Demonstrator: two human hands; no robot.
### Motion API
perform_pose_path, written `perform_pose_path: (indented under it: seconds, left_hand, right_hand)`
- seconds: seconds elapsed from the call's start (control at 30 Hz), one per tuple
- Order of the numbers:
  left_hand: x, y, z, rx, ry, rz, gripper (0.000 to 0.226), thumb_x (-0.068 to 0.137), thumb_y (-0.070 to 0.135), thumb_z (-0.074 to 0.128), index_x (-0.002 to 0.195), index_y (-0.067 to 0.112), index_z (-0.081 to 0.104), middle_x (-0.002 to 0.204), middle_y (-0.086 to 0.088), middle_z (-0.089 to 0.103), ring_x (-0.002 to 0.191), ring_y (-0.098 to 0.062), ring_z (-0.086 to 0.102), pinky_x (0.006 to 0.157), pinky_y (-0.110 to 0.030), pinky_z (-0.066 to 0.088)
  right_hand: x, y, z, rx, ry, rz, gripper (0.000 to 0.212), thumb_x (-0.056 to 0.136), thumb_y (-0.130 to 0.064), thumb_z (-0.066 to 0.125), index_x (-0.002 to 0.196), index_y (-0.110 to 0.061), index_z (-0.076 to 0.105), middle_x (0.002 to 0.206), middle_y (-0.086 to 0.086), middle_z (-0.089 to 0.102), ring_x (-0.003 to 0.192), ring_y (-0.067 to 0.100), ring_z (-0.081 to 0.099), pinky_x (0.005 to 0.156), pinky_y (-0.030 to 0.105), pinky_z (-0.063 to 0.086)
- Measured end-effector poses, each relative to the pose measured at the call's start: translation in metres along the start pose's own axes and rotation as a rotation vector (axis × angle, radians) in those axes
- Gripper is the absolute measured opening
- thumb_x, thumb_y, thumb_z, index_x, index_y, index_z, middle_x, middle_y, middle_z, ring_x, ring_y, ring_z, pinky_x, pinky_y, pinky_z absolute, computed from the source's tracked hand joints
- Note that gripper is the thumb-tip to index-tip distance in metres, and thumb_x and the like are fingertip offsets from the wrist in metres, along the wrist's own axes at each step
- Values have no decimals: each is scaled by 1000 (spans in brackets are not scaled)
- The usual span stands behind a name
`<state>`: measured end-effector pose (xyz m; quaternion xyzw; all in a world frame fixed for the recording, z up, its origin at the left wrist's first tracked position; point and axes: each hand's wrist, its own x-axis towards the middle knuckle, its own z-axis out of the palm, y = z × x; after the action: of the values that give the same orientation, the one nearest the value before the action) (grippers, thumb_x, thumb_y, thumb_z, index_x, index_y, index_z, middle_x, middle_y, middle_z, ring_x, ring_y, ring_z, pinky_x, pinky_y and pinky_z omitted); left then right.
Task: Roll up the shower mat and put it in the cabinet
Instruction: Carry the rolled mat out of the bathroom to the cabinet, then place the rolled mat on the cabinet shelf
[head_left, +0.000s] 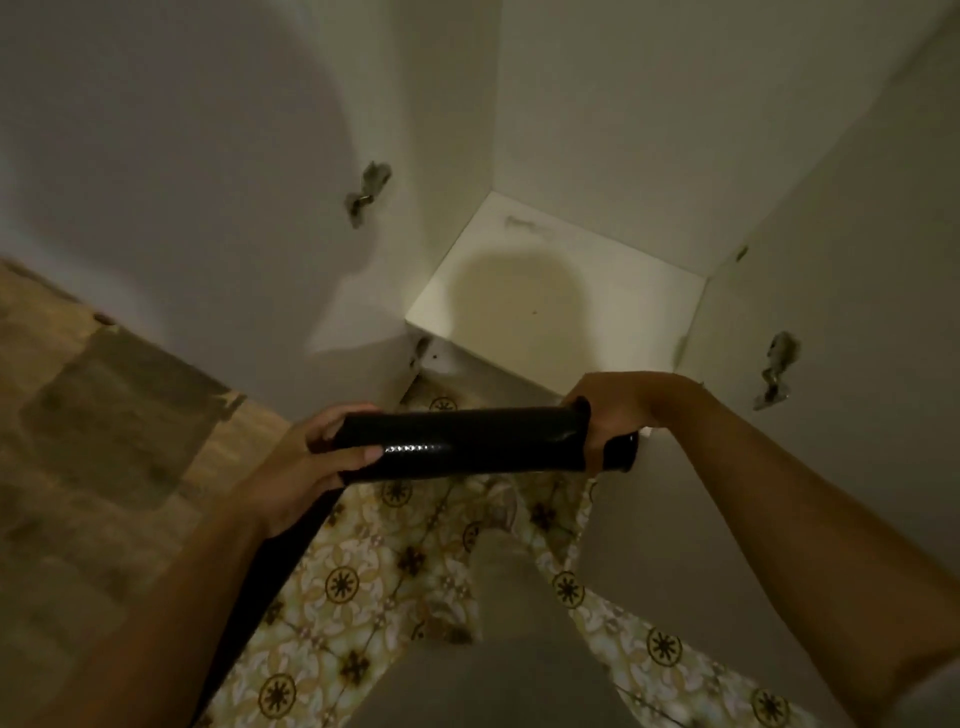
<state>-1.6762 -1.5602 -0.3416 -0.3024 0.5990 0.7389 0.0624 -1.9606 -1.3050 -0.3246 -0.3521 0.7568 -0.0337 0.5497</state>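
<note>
The shower mat (467, 441) is a glossy black roll held level in front of me, just before the open cabinet. My left hand (306, 462) grips its left end with the thumb on top. Around its right end closes my right hand (618, 405); a short stub of the roll sticks out past the fingers. The white cabinet floor (613, 291) lies beyond and below the roll, bare, with my head's shadow on it.
The two white cabinet doors stand open: the left door (234, 171) and the right door (841, 291), each with a metal hinge (776, 371). Patterned floor tiles (363, 582) lie below, and my grey-trousered leg (509, 597) stands on them. Brown wall tiles (93, 415) are at left.
</note>
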Motion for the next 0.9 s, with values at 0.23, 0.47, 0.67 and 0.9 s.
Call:
perform_pose_path:
  seconds: [0.23, 0.47, 0.67, 0.9]
  left_hand:
    - [126, 37, 19, -66, -51, 34, 52, 75, 10, 78, 124, 19, 63, 126, -12, 64, 112, -26, 65, 81, -32, 58]
    - [220, 76, 14, -162, -5, -62, 43, 83, 14, 65, 126, 13, 63, 126, -13, 64, 116, -31, 61, 82, -36, 58]
    - [331, 79, 36, -249, 97, -214, 47, 77, 14, 68, 123, 6, 63, 117, -17, 66, 102, -31, 67, 69, -31, 60]
    - [490, 85, 42, -187, 159, -302, 45, 68, 22, 80, 112, 15, 72, 107, -11, 72, 90, -29, 72, 65, -35, 57]
  right_hand:
    - [24, 70, -67, 400, -4, 1, 46, 47, -31, 94, 88, -30, 74, 89, -8, 74, 85, 14, 69, 65, 26, 55]
    - [43, 131, -96, 1288, 255, -140, 47, 67, -25, 83, 109, -8, 71, 109, 15, 71, 103, 32, 67, 78, 32, 55]
    - [103, 151, -107, 1582, 672, -30, 44, 65, -34, 84, 100, -9, 76, 107, 13, 73, 101, 26, 69, 78, 30, 54]
    - [185, 208, -150, 1659, 716, -22, 46, 69, -25, 82, 113, -18, 71, 111, 9, 72, 103, 25, 68, 86, 39, 53]
